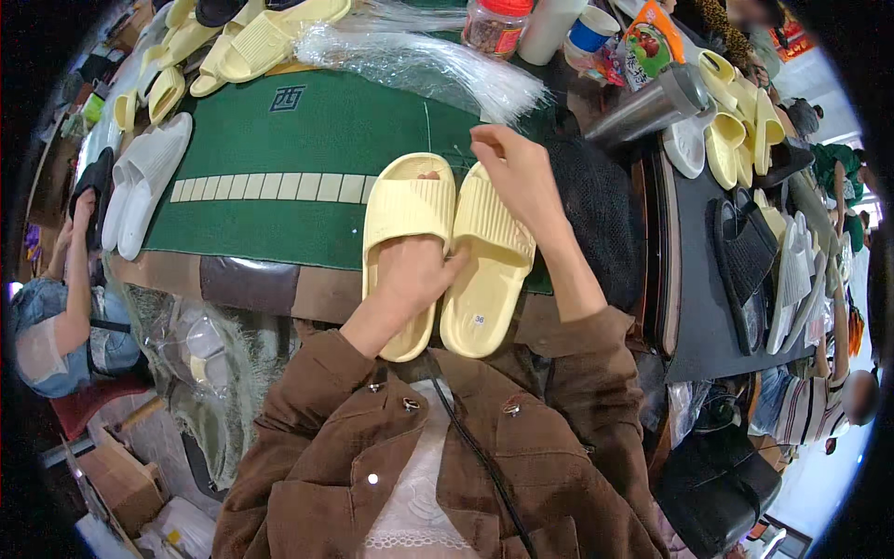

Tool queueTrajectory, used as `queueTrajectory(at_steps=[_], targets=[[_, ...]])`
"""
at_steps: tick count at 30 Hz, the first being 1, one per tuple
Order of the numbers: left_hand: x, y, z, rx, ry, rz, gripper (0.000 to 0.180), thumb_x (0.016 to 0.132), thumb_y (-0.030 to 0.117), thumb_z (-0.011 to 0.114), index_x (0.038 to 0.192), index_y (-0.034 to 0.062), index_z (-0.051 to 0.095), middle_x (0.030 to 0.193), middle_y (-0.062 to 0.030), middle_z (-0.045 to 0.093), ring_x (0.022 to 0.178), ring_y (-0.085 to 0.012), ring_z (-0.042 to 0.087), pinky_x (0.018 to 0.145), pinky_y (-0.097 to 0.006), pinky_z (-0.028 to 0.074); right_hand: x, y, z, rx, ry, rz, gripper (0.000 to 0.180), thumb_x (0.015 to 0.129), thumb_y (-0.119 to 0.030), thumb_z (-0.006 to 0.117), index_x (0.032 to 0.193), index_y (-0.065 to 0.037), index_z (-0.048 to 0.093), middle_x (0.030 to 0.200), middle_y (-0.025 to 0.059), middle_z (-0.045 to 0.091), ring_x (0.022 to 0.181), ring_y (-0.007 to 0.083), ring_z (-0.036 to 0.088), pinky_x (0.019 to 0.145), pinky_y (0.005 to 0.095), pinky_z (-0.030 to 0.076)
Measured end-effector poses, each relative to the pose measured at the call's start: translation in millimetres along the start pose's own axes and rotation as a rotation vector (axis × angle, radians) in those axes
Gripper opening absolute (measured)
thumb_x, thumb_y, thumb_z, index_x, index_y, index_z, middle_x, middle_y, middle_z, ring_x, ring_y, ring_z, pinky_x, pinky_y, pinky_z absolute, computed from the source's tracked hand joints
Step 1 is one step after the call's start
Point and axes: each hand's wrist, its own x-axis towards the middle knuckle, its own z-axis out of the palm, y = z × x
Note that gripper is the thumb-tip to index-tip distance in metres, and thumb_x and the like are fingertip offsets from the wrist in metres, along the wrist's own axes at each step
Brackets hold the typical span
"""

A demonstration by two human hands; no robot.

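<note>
A pair of pale yellow slippers is held upright side by side at the near edge of the green mat. My left hand [410, 275] is inside the left slipper [410, 210], its fingertips showing at the toe opening. The left thumb presses against the inner edge of the right slipper [486, 279]. Above that slipper's toe, my right hand [512, 172] has its fingers curled together. Thin clear strands show faintly by the toes; whether the right fingers pinch one is too small to tell.
A bundle of clear plastic strands [438, 70] lies at the back of the green mat [279, 130]. A row of white tiles [270, 186] crosses the mat. White slippers [149, 177] stand left, beside another person's arm [79, 279]. A steel tumbler [652, 102] lies back right.
</note>
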Motion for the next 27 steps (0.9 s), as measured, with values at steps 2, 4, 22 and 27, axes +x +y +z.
queueTrajectory(at_steps=[2, 4, 22, 27], targets=[[1, 0, 1, -0.026, 0.062, 0.024, 0.051, 0.090, 0.044, 0.061, 0.096, -0.0063, 0.067, 0.077, -0.0234, 0.068, 0.069, -0.0387, 0.068, 0.062, -0.046, 0.056, 13, 11, 17, -0.103, -0.029, 0.086, 0.022, 0.089, -0.012, 0.065, 0.105, 0.002, 0.069, 0.096, 0.0211, 0.072, 0.092, 0.0371, 0.070, 0.081, 0.0411, 0.054], [2, -1, 3, -0.048, -0.020, -0.029, 0.052, 0.090, 0.044, 0.061, 0.097, -0.0070, 0.067, 0.077, -0.0236, 0.068, 0.069, -0.0385, 0.068, 0.062, -0.047, 0.056, 18, 18, 23, -0.043, -0.092, 0.031, 0.021, 0.088, -0.009, 0.063, 0.104, 0.003, 0.069, 0.090, 0.0203, 0.072, 0.086, 0.0340, 0.071, 0.078, 0.0394, 0.055], [-1, -5, 1, 0.001, -0.067, 0.030, 0.051, 0.095, 0.043, 0.058, 0.091, -0.0073, 0.067, 0.080, -0.0249, 0.068, 0.071, -0.0397, 0.068, 0.064, -0.047, 0.055, 38, 3, 37, 0.357, -0.232, 0.214, 0.023, 0.094, -0.020, 0.065, 0.103, 0.001, 0.071, 0.072, -0.0038, 0.055, 0.064, 0.0042, 0.043, 0.057, 0.0217, 0.033], [-23, -6, -30, 0.031, 0.177, 0.385, 0.039, 0.092, 0.032, 0.066, 0.097, -0.0068, 0.064, 0.096, -0.0208, 0.069, 0.084, -0.0384, 0.067, 0.074, -0.046, 0.054, 21, -6, 14, 0.435, -0.096, 0.218, 0.020, 0.096, -0.017, 0.062, 0.101, 0.000, 0.070, 0.071, -0.0049, 0.052, 0.063, 0.0032, 0.043, 0.056, 0.0202, 0.033]])
